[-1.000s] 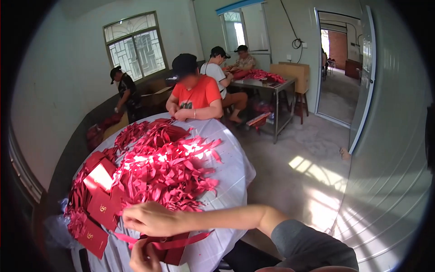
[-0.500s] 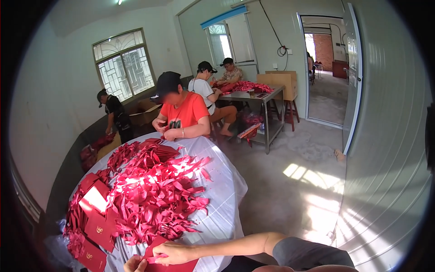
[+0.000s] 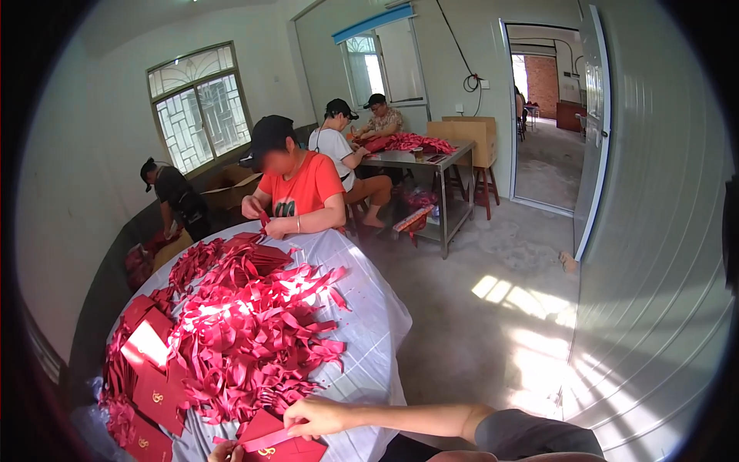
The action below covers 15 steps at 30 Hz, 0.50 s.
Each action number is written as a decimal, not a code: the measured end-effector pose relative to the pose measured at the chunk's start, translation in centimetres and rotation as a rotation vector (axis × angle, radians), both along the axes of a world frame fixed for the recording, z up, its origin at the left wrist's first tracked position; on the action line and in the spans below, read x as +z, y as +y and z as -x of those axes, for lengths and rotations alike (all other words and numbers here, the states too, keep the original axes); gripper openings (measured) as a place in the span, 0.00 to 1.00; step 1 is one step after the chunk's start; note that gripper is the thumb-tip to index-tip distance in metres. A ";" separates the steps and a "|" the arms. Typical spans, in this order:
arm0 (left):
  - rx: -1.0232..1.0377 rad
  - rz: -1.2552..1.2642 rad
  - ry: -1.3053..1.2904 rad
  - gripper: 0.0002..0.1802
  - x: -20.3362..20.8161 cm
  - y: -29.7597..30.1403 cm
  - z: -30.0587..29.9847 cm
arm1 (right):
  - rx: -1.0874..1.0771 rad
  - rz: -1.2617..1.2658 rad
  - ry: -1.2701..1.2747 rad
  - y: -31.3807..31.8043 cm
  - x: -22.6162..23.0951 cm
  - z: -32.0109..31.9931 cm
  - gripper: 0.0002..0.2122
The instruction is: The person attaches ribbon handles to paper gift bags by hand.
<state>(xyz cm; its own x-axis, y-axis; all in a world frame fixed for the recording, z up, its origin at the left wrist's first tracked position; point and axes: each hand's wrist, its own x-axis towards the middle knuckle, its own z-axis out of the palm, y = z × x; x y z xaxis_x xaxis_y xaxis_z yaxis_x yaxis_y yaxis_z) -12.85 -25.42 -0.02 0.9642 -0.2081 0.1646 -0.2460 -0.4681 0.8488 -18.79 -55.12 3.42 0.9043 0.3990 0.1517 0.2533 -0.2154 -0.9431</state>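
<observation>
Near the table's front edge lies a dark red folder-like paper piece (image 3: 296,453) with a small gold emblem. Across it runs a pinkish-red ribbon (image 3: 265,441), stretched between my two hands. My right hand (image 3: 314,416) is closed in a pinch on the ribbon's right end. Only the fingers of my left hand (image 3: 225,451) show at the lower edge, closed at the ribbon's left end beside the paper piece. A big heap of red ribbons (image 3: 254,339) lies just beyond, with more red paper pieces (image 3: 158,396) stacked to its left.
A white cloth (image 3: 369,339) covers the round table. Across it sits a person in a red shirt (image 3: 304,189), handling ribbon. Behind, two people work at a metal table (image 3: 416,160); another bends at the left (image 3: 181,196). A doorway (image 3: 543,115) stands at the right.
My right hand has moved right and up, drawing the ribbon out into a longer straight strip. My left hand stays near the lower edge. The view has shifted slightly.
</observation>
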 end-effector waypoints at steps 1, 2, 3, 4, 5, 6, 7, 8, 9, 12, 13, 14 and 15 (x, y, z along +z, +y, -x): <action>0.037 -0.061 0.009 0.11 -0.1 0.2 0.1 | -0.039 0.018 -0.027 -0.5 -0.8 0.2 0.07; 0.040 -0.127 -0.004 0.11 0.2 0.4 -0.3 | -0.018 -0.056 0.017 -1.0 -1.3 0.3 0.07; 0.039 -0.132 -0.003 0.11 0.1 0.1 -0.3 | -0.043 -0.074 0.024 -1.5 -1.7 0.7 0.07; 0.046 -0.089 0.002 0.10 0.0 -0.4 -0.1 | -0.068 -0.094 0.031 -2.1 -2.0 1.2 0.07; 0.043 -0.055 0.009 0.10 0.3 -0.8 -0.1 | -0.111 -0.110 0.052 -2.6 -2.2 1.6 0.07; 0.012 -0.194 -0.165 0.09 -2.6 1.8 -1.9 | -0.117 -0.126 0.051 -2.5 -2.3 1.8 0.07; -0.064 -0.168 -0.199 0.09 -4.6 3.6 -3.0 | -0.130 -0.139 0.055 -2.5 -2.5 2.0 0.06; -0.109 -0.154 -0.296 0.08 -5.5 4.0 -3.6 | -0.106 -0.224 0.051 -2.7 -2.9 2.2 0.06; -0.154 -0.138 -0.396 0.08 -5.9 4.3 -3.9 | -0.105 -0.236 0.056 -2.6 -3.1 2.4 0.06; -0.059 -0.478 -0.433 0.08 2.1 -2.0 0.1 | -0.202 -0.290 0.039 -2.9 -3.2 2.9 0.05; -0.079 -0.530 -0.581 0.08 3.9 -3.7 0.7 | -0.182 -0.303 0.058 -3.3 -3.5 2.5 0.05; -0.098 -0.529 -0.489 0.08 4.8 -4.9 0.9 | -0.184 -0.304 0.034 -3.4 -3.5 2.7 0.05; -0.122 -0.529 -0.400 0.08 5.3 -5.7 0.9 | -0.192 -0.308 0.007 -3.3 -3.4 2.9 0.05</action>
<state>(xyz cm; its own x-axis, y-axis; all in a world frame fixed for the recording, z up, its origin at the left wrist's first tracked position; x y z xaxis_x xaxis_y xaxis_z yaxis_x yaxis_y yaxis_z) -13.72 -31.09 5.25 0.8147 -0.4623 0.3500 -0.5710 -0.7446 0.3456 -21.70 -58.38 -0.02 0.9597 0.1579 0.2324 0.2296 0.0365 -0.9726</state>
